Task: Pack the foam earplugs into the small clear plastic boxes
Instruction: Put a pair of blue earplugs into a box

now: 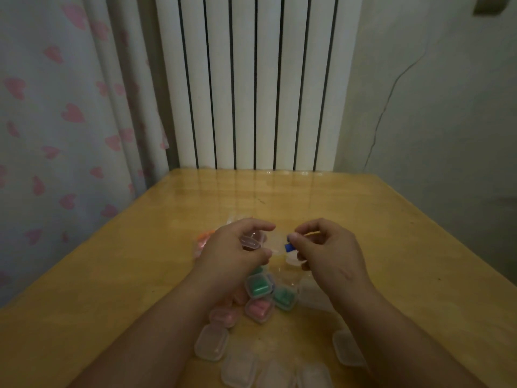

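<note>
Holding a little clear box (253, 242) in the left hand (237, 254) here, fingers curling round it and the thumb coming in from below, with the box looking open, lid tipped up. The right hand (330, 253) is pinching a blue earplug (288, 247) between thumb and forefinger, and it's sitting just beside the box, not inside it. Something pale and clear is peeking out under that same hand, but I honestly can't tell what it is. Both hands are hovering over the wooden table (391, 233), close together but not touching. Nearer the body, a cluster of filled boxes is lying between the forearms: two green-filled boxes (258, 285) side by side, and the pink-filled boxes (260, 309) right next to them, one partly hiding under the left wrist. Closer to the bottom edge, the empty boxes (211, 343) are sitting in a loose row, with one more off to the right by the right forearm. A bag of orange and pink earplugs (204, 242) is poking out behind the left hand. A white radiator (257, 79) is standing past the far edge of the table, and a heart-print curtain (56, 107) is hanging on the left.
</note>
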`<state>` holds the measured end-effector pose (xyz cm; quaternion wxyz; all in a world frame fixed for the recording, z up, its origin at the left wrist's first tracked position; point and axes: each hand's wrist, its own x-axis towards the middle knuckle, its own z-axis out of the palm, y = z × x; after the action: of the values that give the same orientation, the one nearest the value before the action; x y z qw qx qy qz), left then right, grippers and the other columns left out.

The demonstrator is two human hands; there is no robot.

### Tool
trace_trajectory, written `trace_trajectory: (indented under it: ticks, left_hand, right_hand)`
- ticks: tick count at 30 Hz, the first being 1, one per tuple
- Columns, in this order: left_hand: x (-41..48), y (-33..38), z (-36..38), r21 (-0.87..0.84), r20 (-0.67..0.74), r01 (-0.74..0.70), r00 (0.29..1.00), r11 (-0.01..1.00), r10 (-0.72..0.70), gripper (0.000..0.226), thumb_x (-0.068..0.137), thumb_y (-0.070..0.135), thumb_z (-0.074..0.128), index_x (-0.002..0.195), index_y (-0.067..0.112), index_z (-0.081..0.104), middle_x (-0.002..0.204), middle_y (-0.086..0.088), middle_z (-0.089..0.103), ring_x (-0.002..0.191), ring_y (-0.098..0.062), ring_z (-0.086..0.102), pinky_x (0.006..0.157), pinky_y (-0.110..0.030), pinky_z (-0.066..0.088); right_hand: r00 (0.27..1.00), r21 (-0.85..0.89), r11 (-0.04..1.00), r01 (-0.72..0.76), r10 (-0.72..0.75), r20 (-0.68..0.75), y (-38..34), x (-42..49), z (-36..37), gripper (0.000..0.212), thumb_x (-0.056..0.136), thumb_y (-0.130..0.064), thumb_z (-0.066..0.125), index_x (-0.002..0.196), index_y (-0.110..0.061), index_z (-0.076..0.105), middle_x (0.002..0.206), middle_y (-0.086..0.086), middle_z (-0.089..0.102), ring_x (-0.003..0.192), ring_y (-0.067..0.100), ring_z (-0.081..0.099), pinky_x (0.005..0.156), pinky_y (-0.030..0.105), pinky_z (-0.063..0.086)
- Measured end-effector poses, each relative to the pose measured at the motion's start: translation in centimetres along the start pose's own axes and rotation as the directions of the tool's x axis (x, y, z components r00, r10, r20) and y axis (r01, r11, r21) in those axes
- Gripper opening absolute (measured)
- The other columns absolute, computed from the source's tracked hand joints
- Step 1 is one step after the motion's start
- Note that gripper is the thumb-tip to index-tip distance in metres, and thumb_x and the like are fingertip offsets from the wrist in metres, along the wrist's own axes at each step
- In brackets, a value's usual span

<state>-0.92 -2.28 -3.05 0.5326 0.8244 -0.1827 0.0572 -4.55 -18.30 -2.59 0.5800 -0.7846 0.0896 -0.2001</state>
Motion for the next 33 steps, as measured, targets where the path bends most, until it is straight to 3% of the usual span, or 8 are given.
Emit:
trace_trajectory:
  ticks: [5,12,16,20,24,27,30,33]
  left_hand:
    - [-0.2,0.1,0.3,0.022,-0.042,-0.025,0.999,0.999,0.025,0.041,0.077,0.017,0.080,0.099,0.049,0.066,0.098,0.023,0.064,0.089,0.016,0.057,0.067,-0.003,0.043]
    - [-0.3,0.3,0.3,-0.046,-0.036,0.007,0.999,0.999,-0.008,0.037,0.073,0.020,0.084,0.099,0.043,0.070,0.098,0.018,0.067,0.090,0.003,0.064,0.077,-0.023,0.056]
    - [-0.4,0.4,0.2,-0.135,-0.022,0.031,0.999,0.990,-0.035,0.039,0.073,0.013,0.084,0.098,0.040,0.071,0.099,0.016,0.066,0.091,0.000,0.066,0.081,-0.026,0.059]
    - [-0.4,0.6,0.1,-0.200,-0.008,0.056,0.998,0.978,-0.059,0.039,0.074,0.006,0.082,0.101,0.032,0.072,0.097,0.010,0.069,0.084,-0.004,0.069,0.077,-0.026,0.060]
    - [-0.4,0.5,0.1,-0.243,0.010,0.071,0.997,0.967,-0.071,0.040,0.074,0.004,0.082,0.101,0.031,0.072,0.098,0.005,0.072,0.082,-0.005,0.071,0.074,-0.026,0.060]
    - [-0.3,0.2,0.1,-0.219,0.020,0.070,0.998,0.973,-0.067,0.040,0.072,0.006,0.083,0.099,0.034,0.073,0.099,0.005,0.071,0.085,-0.009,0.071,0.077,-0.032,0.061]
    - [-0.2,0.0,0.2,-0.207,0.018,0.056,0.998,0.977,-0.053,0.042,0.072,0.006,0.083,0.098,0.037,0.073,0.100,0.004,0.071,0.087,-0.011,0.070,0.077,-0.034,0.061]
    - [-0.2,0.0,0.2,-0.196,0.044,0.052,0.998,0.979,-0.044,0.054,0.075,0.011,0.082,0.113,0.045,0.065,0.106,0.001,0.068,0.088,-0.015,0.071,0.077,-0.037,0.062]
  right_hand:
    - [0.994,0.144,0.983,0.112,-0.113,-0.007,-0.5,-0.4,0.2,0.008,0.086,-0.010,0.069,0.086,-0.018,0.068,0.077,0.001,0.072,0.064,0.010,0.069,0.061,0.023,0.057]
    - [0.965,-0.145,0.954,0.263,-0.261,0.031,0.1,-0.6,0.9,0.023,0.084,-0.018,0.071,0.084,-0.038,0.060,0.081,-0.017,0.065,0.071,-0.009,0.057,0.061,0.008,0.043]
    - [0.954,-0.250,0.922,0.297,-0.297,0.037,0.1,-0.6,1.1,0.022,0.084,-0.024,0.071,0.077,-0.042,0.060,0.072,-0.025,0.059,0.070,-0.009,0.050,0.058,0.009,0.037]
    - [0.934,-0.350,0.876,0.332,-0.357,-0.007,0.4,-0.4,1.2,0.011,0.084,-0.031,0.070,0.093,-0.038,0.072,0.087,-0.019,0.050,0.079,-0.006,0.047,0.062,0.009,0.033]
    - [0.950,-0.364,0.886,0.287,-0.312,-0.010,0.5,-0.3,1.3,0.012,0.088,-0.032,0.064,0.097,-0.036,0.071,0.088,-0.017,0.051,0.076,-0.005,0.047,0.060,0.010,0.032]
    - [0.978,-0.201,0.960,0.195,-0.207,-0.038,0.4,-0.2,1.4,0.007,0.086,-0.027,0.067,0.090,-0.033,0.065,0.092,-0.015,0.059,0.073,0.000,0.051,0.060,0.013,0.035]
    - [0.999,-0.017,0.999,0.049,-0.049,-0.002,0.0,-0.2,1.1,0.011,0.086,-0.026,0.068,0.095,-0.027,0.063,0.089,-0.009,0.065,0.078,0.006,0.059,0.061,0.021,0.043]
    - [0.992,0.116,0.988,-0.100,0.091,0.087,-0.4,-0.3,0.8,0.011,0.088,-0.023,0.066,0.098,-0.025,0.063,0.084,-0.003,0.069,0.072,0.009,0.064,0.054,0.023,0.048]
